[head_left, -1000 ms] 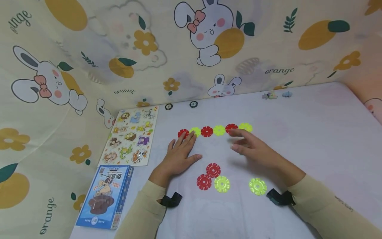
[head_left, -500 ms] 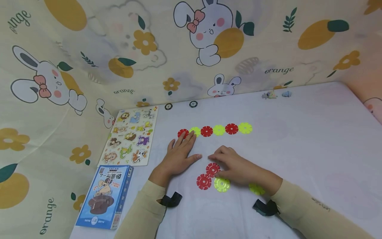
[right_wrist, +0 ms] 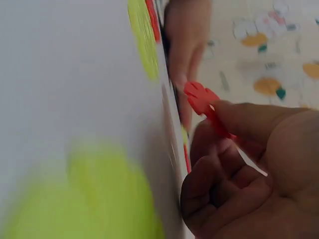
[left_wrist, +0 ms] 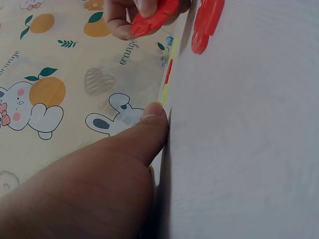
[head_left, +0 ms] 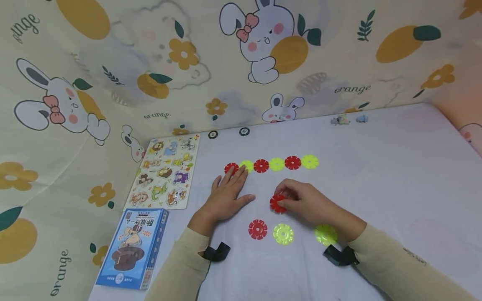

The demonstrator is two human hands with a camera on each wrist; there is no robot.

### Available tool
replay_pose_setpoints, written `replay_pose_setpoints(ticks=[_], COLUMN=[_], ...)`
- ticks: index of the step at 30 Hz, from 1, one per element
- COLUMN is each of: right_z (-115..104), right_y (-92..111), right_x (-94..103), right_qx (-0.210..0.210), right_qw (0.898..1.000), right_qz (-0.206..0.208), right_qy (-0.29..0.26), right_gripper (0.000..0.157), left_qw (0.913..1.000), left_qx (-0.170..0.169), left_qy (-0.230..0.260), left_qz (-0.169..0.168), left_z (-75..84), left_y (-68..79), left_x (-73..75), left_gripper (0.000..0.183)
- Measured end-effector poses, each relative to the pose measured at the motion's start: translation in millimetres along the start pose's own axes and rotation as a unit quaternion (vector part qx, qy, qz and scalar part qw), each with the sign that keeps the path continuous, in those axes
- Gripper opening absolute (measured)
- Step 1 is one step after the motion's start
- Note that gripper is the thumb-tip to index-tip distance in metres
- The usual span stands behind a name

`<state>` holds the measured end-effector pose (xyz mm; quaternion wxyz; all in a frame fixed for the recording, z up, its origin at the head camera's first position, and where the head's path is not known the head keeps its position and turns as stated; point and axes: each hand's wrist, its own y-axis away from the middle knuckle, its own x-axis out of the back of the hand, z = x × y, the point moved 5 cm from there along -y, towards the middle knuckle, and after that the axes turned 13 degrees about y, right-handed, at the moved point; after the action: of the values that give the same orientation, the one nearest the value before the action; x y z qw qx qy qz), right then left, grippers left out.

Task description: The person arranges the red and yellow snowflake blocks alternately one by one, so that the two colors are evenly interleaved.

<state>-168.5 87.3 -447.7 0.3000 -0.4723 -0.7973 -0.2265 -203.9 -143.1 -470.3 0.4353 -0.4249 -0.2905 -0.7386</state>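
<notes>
Between thumb and fingers, my right hand [head_left: 310,204] pinches a red notched plastic disc [head_left: 278,204], lifted off the table; the right wrist view shows the same red disc [right_wrist: 202,98] tilted in the grip. My left hand [head_left: 227,196] lies flat with spread fingers, its fingertips on the left end of a row of alternating red and yellow-green discs. A middle red disc [head_left: 261,166] and the yellow-green disc [head_left: 310,161] at the right end belong to that row. Nearer to me lie a loose red disc [head_left: 257,229] and two yellow-green discs, one in the middle [head_left: 283,234] and one by my right wrist [head_left: 325,235].
At the left are an animal picture board [head_left: 163,171] and a blue box [head_left: 132,248]. Two small black round pieces [head_left: 244,131] lie along the back edge. Tiny figures [head_left: 340,120] stand at the back right. A patterned cloth [head_left: 226,54] hangs behind the white table [head_left: 395,175].
My right hand has come from the row's right end down to the loose discs and picked up a red one. The middle yellow-green disc has shifted slightly right. My left hand stays put.
</notes>
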Motion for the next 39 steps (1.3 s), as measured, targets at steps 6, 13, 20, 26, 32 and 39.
replay_pose_setpoints(ticks=[6, 13, 20, 26, 32, 39], right_z=[43.9, 100.0, 118.7, 99.3, 91.4, 86.5], right_y=[13.5, 36.0, 40.6, 35.1, 33.0, 29.1], right_x=[34.7, 90.9, 107.3, 98.5, 85.1, 77.0], right_qx=[-0.054, -0.126, -0.167, -0.098, -0.075, -0.071], right_qw=[0.997, 0.979, 0.971, 0.967, 0.943, 0.939], right_qz=[0.048, 0.151, 0.166, 0.084, 0.067, 0.08], right_qy=[-0.025, 0.051, 0.049, 0.219, 0.318, 0.326], right_gripper=[0.026, 0.037, 0.06, 0.065, 0.073, 0.08], left_qw=[1.0, 1.0, 1.0, 0.9999, 0.9999, 0.9999], left_qx=[-0.007, -0.006, -0.004, -0.004, -0.004, -0.002], left_qy=[0.0, -0.003, -0.006, -0.009, -0.01, -0.01], left_qz=[-0.002, -0.003, 0.002, 0.006, 0.003, 0.001], left_z=[-1.7, 0.1, -1.0, -0.8, -1.3, -2.6], left_y=[-0.2, 0.6, 1.0, 0.2, -0.3, -0.1], left_x=[-1.3, 0.7, -0.3, -1.3, -1.5, -1.7], left_gripper=[0.084, 0.083, 0.083, 0.083, 0.084, 0.084])
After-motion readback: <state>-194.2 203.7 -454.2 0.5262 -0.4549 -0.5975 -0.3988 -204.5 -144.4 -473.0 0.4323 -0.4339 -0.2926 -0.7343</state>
